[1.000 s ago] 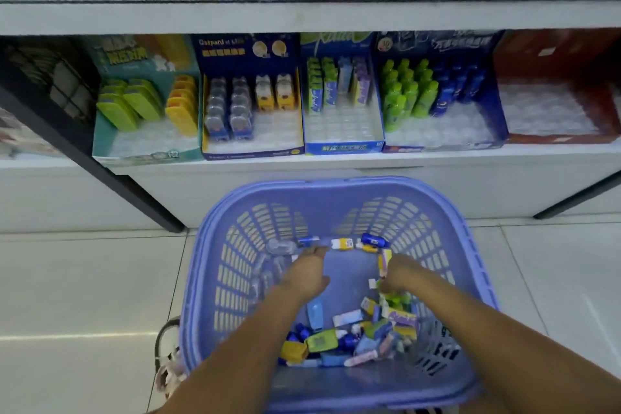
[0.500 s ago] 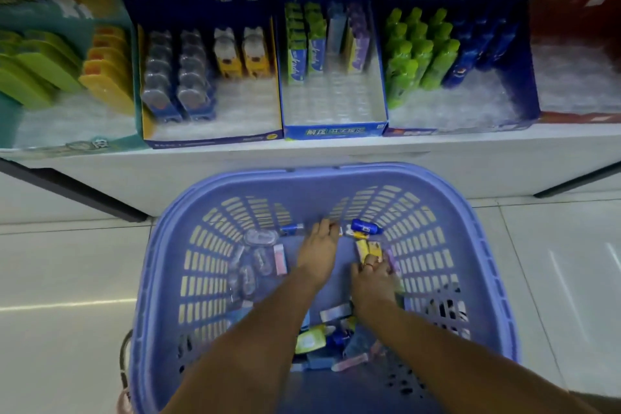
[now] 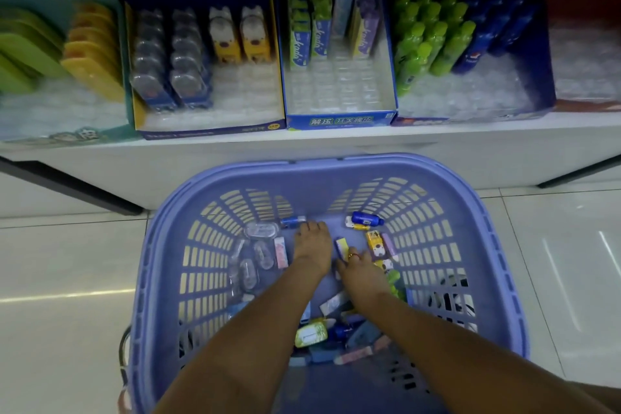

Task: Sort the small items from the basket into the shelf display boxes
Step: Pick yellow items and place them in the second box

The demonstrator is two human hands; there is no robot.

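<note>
Lilac basket (image 3: pixel 336 163) — the right hand (image 3: pixel 358 270) pinched a yellow-edged pack (image 3: pixel 342 247); whether the left hand (image 3: pixel 312 245) held anything was unclear. Gathering one kind per trip seemed wisest.

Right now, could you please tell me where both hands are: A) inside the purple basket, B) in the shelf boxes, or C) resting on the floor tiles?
A: the left hand and the right hand both reach down to the bottom of the basket.

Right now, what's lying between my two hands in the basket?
In the head view, one small yellow-and-blue packet sits between the left hand and the right hand, by the right fingers. Whether they hold it is unclear.
</note>
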